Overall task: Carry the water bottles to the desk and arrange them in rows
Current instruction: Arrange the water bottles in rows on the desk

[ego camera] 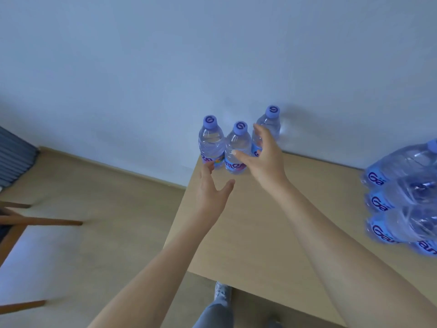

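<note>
Three clear water bottles with blue caps stand upright at the far left corner of the wooden desk point(248, 233), against the wall: a left bottle point(211, 140), a middle bottle point(237, 145) and a right bottle point(269, 124). My left hand point(211, 192) is open just in front of the left bottle, fingertips at its label. My right hand point(262, 157) is spread open in front of the middle and right bottles, thumb against the middle one and fingers over the right one. Neither hand grips a bottle.
A shrink-wrapped pack of several water bottles point(406, 197) lies at the desk's right edge. A wooden chair point(21, 223) stands on the floor at the left. My foot in a shoe point(222, 292) shows below the desk's near edge.
</note>
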Available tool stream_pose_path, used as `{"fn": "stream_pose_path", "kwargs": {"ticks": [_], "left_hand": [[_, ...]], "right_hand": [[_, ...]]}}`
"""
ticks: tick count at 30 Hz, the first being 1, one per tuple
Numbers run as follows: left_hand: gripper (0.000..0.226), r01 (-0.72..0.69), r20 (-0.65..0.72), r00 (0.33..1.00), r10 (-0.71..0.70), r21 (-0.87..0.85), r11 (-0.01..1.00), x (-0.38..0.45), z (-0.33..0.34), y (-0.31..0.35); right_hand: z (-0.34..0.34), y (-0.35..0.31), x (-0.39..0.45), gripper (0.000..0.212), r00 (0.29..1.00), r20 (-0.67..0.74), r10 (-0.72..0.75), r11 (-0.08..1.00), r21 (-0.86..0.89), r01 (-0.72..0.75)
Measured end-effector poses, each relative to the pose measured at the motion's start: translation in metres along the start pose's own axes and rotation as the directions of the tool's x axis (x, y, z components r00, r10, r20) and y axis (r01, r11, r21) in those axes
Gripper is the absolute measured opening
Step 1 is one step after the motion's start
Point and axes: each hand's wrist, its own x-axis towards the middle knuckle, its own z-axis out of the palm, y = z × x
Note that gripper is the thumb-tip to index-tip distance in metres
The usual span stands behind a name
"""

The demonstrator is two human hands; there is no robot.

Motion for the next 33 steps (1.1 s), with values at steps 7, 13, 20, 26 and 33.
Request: {"fn": "stream_pose_path", "kwargs": {"ticks": [7,13,20,26,33], "left_hand": [[0.067,0.029,0.056,0.998,-0.026,-0.062,0.998,0.024,0.023,-0.009],[0.071,0.036,0.055,0.998,-0.033,-0.067,0.997,0.029,0.027,-0.022],[0.087,0.018,0.134,0.991,-0.004,-0.102,0.995,0.022,0.020,-0.015],[0.087,0.018,0.410,0.912,0.028,-0.107,0.994,0.002,0.022,0.002],[0.066,0.079,0.589,0.807,0.022,-0.145,0.986,-0.026,0.039,0.031]], "right_hand": [[0.014,0.010,0.023,0.062,0.996,0.075,0.049,0.998,0.022,-0.051],[0.015,0.015,0.031,0.054,0.996,0.081,0.038,0.998,0.047,-0.042],[-0.025,0.011,0.015,0.044,0.987,0.063,0.146,0.979,0.135,-0.154],[-0.079,-0.005,-0.005,0.035,0.969,0.182,0.166,0.962,0.186,-0.199],[-0.125,-0.006,-0.034,0.038,0.936,0.202,0.289,0.923,0.200,-0.328]]}}
